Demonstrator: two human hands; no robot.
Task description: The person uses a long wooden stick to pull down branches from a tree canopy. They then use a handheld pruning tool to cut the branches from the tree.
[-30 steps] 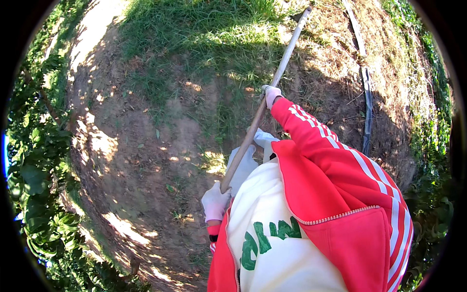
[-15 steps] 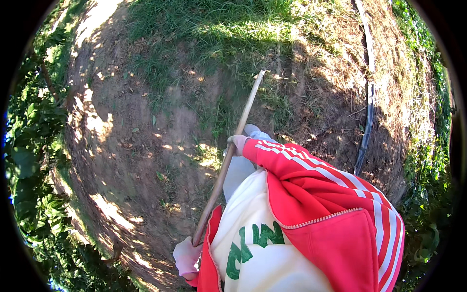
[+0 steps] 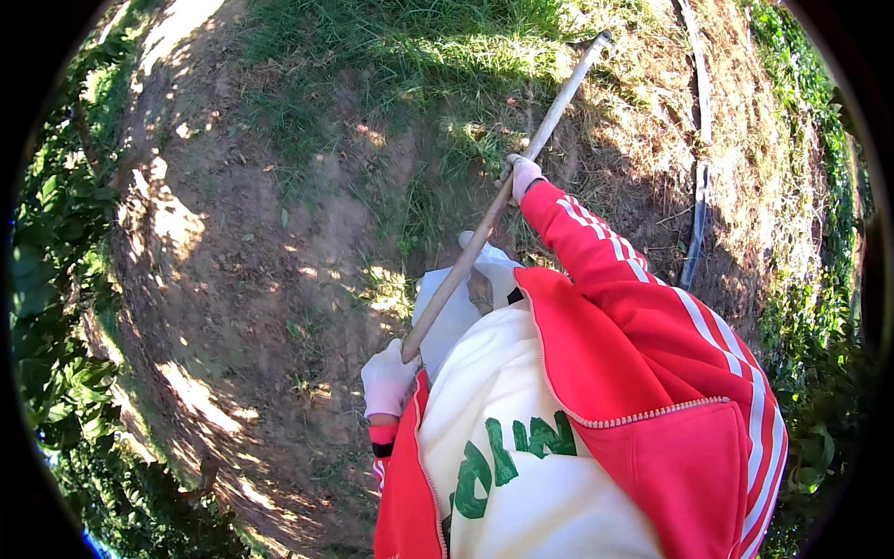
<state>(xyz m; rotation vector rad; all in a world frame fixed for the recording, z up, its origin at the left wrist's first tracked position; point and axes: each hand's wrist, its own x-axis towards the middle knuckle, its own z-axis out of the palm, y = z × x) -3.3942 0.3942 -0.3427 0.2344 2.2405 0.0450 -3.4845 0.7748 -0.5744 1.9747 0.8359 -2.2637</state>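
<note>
Both my hands wear pale white and pink gloves and grip a long wooden pole [image 3: 463,265], which slants from the lower left up to the far right. My left hand [image 3: 387,376] closes on its near end, beside my open red jacket [image 3: 643,345]. Further along, with the arm stretched forward, my right hand [image 3: 523,175] wraps round the shaft. A small dark part shows at the pole's far tip, over the grass edge; whether it is a tool head I cannot tell. My legs, in light trousers, show beneath the shaft.
Bare brown soil [image 3: 214,289] with sun patches spreads to the left. Green grass [image 3: 419,56] grows ahead. A dark hose or pipe [image 3: 698,210] runs along the ground at the right. Leafy plants [image 3: 56,307] border the left, with more greenery [image 3: 810,307] on the right.
The pole has swung forward and to the right, its far tip now higher in view. My right arm has stretched out, and my left hand has moved forward and slightly right.
</note>
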